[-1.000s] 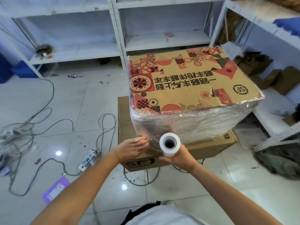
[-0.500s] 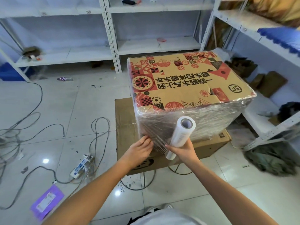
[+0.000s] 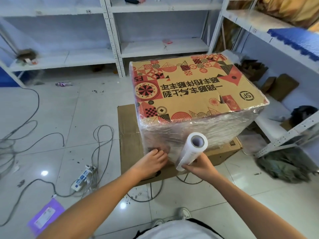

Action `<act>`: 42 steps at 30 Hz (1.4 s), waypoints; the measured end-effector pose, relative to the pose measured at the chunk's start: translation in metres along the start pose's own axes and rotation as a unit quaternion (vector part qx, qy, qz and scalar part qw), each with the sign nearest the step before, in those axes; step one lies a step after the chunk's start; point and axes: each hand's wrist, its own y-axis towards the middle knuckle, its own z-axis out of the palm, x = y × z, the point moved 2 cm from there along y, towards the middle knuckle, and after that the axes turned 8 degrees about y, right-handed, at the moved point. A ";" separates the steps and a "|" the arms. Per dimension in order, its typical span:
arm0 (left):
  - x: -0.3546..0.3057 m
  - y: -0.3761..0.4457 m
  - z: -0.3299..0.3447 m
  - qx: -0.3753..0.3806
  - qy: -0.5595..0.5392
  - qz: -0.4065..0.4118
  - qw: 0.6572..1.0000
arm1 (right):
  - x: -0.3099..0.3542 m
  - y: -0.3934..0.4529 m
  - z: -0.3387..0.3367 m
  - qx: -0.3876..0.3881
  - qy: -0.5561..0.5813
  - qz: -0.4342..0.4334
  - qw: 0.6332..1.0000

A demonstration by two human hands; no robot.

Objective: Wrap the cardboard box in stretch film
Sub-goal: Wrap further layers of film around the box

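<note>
Cardboard box (image 3: 189,94), its sides film-wrapped, sits on a flattened carton (image 3: 131,133). At its near lower corner the left hand (image 3: 151,163) presses straight fingers on the film. Beside it, the right hand (image 3: 198,165) grips the film roll (image 3: 191,150), tilted against the box's near face.

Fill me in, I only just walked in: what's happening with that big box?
A person is wrapping the printed cardboard box in stretch film. The right hand holds the film roll by its lower end, tilted, beside the box's near side. The left hand presses the film against that side. The sides are already covered; the top is bare. The box sits on a flat carton.
</note>
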 end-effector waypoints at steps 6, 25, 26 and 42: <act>0.006 -0.004 0.004 0.004 -0.026 -0.010 1.000 | 0.008 0.000 -0.015 -0.082 -0.117 0.050 0.988; 0.004 0.031 0.044 0.002 0.549 0.230 0.804 | 0.001 0.013 -0.018 -0.084 -0.163 0.013 0.983; 0.001 0.030 0.047 0.004 0.559 0.234 0.796 | -0.002 0.012 -0.017 -0.090 -0.136 0.016 0.987; -0.011 0.048 0.041 -0.038 0.516 0.312 0.797 | 0.004 -0.002 -0.025 -0.033 -0.059 -0.008 0.998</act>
